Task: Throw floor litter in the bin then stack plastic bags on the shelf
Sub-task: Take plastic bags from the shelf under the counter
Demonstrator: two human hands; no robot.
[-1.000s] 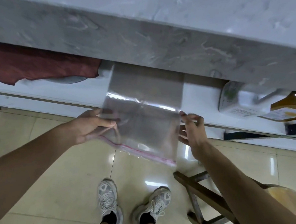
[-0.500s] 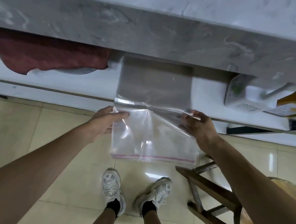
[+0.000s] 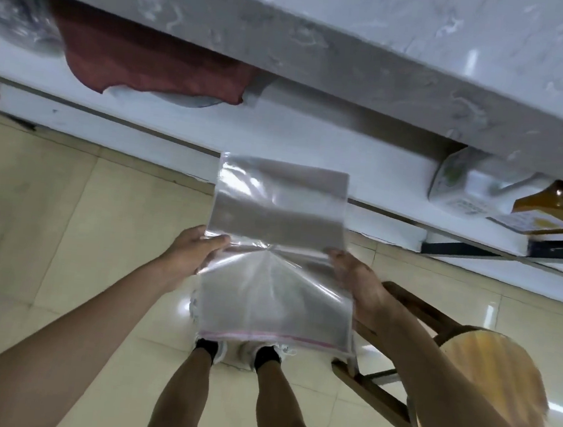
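I hold a stack of clear plastic bags [image 3: 277, 244] flat in front of me, its red-striped edge nearest my feet. My left hand [image 3: 191, 252] grips the stack's left edge at mid length and my right hand [image 3: 353, 275] grips the right edge opposite. The far end of the bags hangs over the front edge of the white shelf [image 3: 281, 134] under the grey marble counter [image 3: 322, 55]. No bin and no litter are in view.
A dark red cloth [image 3: 150, 59] lies on the shelf at the left beside crumpled clear plastic [image 3: 13, 18]. A white container [image 3: 465, 186] and an amber bottle [image 3: 555, 208] lie on the shelf at the right. A wooden stool [image 3: 485, 367] stands close to my right leg.
The bags have come back out from under the counter toward me, with both hands moved lower in view. The view has tilted, and the shelf now runs diagonally.
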